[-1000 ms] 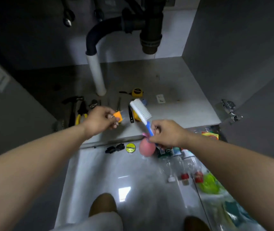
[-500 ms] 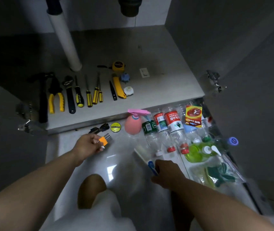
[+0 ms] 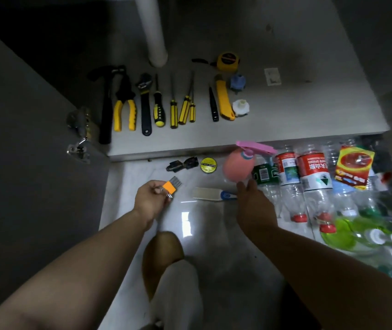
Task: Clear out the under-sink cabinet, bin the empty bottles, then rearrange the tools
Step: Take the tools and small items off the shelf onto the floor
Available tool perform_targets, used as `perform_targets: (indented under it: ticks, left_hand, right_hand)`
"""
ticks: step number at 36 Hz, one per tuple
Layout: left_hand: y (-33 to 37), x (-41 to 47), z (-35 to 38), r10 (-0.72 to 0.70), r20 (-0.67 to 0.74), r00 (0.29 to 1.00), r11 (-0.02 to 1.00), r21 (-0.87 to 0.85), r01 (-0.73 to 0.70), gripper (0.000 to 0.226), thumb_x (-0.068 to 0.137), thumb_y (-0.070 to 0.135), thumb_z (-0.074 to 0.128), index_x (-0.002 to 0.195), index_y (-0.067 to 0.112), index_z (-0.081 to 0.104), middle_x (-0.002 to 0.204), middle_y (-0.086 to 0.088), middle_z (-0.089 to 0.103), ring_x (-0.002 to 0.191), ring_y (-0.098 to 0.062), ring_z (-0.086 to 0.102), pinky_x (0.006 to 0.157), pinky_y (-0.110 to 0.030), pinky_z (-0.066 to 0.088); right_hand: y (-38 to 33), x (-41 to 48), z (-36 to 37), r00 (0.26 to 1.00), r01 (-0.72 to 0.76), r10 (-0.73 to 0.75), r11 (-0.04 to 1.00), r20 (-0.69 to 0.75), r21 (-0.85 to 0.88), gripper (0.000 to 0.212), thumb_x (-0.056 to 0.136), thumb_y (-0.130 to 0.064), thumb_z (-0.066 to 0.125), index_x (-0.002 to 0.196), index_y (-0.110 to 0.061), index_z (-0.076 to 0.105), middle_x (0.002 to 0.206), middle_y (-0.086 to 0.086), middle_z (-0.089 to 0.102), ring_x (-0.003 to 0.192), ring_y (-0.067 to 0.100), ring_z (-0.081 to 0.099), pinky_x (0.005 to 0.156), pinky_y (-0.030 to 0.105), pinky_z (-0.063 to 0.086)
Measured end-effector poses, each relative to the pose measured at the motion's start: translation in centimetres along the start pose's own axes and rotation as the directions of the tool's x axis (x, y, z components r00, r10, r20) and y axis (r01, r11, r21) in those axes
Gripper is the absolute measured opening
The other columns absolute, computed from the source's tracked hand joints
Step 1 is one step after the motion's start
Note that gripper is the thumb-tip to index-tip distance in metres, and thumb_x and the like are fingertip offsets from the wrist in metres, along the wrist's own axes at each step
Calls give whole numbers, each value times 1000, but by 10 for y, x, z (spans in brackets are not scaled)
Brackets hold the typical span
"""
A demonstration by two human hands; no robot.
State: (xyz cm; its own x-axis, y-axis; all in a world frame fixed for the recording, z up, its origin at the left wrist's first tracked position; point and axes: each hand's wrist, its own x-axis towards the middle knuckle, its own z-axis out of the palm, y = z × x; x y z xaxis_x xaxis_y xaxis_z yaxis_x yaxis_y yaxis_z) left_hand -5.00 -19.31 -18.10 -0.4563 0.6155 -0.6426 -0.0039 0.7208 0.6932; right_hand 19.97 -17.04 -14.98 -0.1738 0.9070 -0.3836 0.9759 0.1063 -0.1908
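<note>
My left hand (image 3: 149, 201) grips a small orange hex-key set (image 3: 171, 186) over the pale floor in front of the cabinet. The white scrub brush (image 3: 208, 194) with a blue handle lies on the floor, bristles down. My right hand (image 3: 253, 206) hovers over the brush handle's end with relaxed fingers and holds nothing. On the cabinet floor (image 3: 309, 110) lies a row of tools: hammer (image 3: 106, 101), yellow pliers (image 3: 125, 108), wrench (image 3: 145, 103), several screwdrivers (image 3: 173, 110), yellow utility knife (image 3: 223, 101), tape measure (image 3: 228, 61).
Clear bottles (image 3: 311, 172) with red labels lie on the floor at right, beside a pink spray bottle (image 3: 237, 167), a green bottle (image 3: 347, 234) and a red packet (image 3: 353, 165). A tape roll (image 3: 208, 165) and black clips (image 3: 181, 164) lie by the cabinet edge. A white pipe (image 3: 153, 32) stands inside.
The brush has come out of the cabinet, and my right hand has set it on the floor and let go. My left hand drew the hex-key set back over the floor.
</note>
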Motion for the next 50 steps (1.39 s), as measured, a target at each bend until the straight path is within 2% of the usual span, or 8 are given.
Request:
perform_targets:
  ticks: [14, 20, 26, 33, 38, 41, 45, 50]
  left_hand:
    - [0, 31, -12, -103, -183, 978, 974, -218, 62, 28, 96, -6, 57, 107, 15, 72, 89, -8, 73, 71, -17, 66, 61, -17, 57]
    - [1, 25, -9, -65, -139, 988, 997, -40, 60, 42, 93, -4, 61, 129, 17, 65, 98, 11, 66, 111, -22, 64, 109, -33, 46]
    - [31, -2, -6, -58, -12, 998, 980, 189, 59, 17, 95, 4, 50, 97, 19, 59, 92, -2, 56, 79, -20, 57, 64, -23, 47]
    - [127, -68, -14, -87, 527, 845, 838, 498, -224, 11, 100, 19, 58, 107, 17, 65, 105, -7, 73, 95, -22, 71, 81, -31, 57]
    - [204, -106, -15, 69, 545, 836, 554, 676, -486, 24, 98, 25, 62, 120, 15, 63, 107, -9, 71, 84, -15, 63, 71, -24, 49]
    - [237, -121, -10, 121, 579, 806, 420, 706, -571, 28, 97, 20, 60, 125, 17, 61, 109, -3, 69, 96, -19, 65, 86, -28, 52]
    - [254, -112, 12, 276, 586, 762, 372, 666, -646, 24, 96, 14, 60, 119, 17, 67, 105, -3, 70, 94, -17, 65, 83, -22, 49]
    - [249, -61, 57, 445, 504, 740, 527, 521, -671, 23, 96, -1, 52, 112, 3, 68, 93, -8, 62, 88, -20, 59, 77, -19, 45]
  right_hand:
    - [-11, -3, 0, 951, 192, -244, 947, 187, 259, 41, 91, -4, 53, 129, -20, 49, 122, 4, 51, 97, 21, 61, 84, 38, 57]
    - [-17, -3, -25, 916, 310, -359, 917, 181, 250, 27, 96, -11, 51, 121, -20, 58, 120, 6, 64, 104, 19, 62, 90, 37, 54]
    - [-21, -3, -77, 877, 427, -454, 887, 159, 178, 20, 95, -17, 53, 112, -23, 64, 108, 2, 66, 95, 19, 63, 80, 37, 54]
    - [-13, 5, -168, 898, 434, -434, 901, 68, 10, 23, 89, -18, 51, 105, -28, 63, 114, 3, 66, 106, 27, 62, 88, 37, 53]
    - [8, 14, -223, 930, 367, -366, 930, 29, -20, 14, 89, -22, 58, 101, -28, 61, 113, 5, 64, 101, 28, 59, 83, 34, 51]
    - [22, 21, -240, 950, 312, -312, 950, 4, 36, 20, 87, -17, 57, 104, -26, 64, 115, 6, 64, 103, 28, 59, 88, 34, 51]
    - [41, 38, -238, 968, 251, -251, 962, -8, 112, 21, 88, -16, 60, 107, -24, 64, 116, 6, 61, 101, 24, 58, 84, 29, 47]
    - [50, 76, -213, 982, 188, -187, 961, -26, 202, 24, 88, -14, 61, 109, -25, 62, 115, 7, 54, 97, 25, 58, 79, 25, 42]
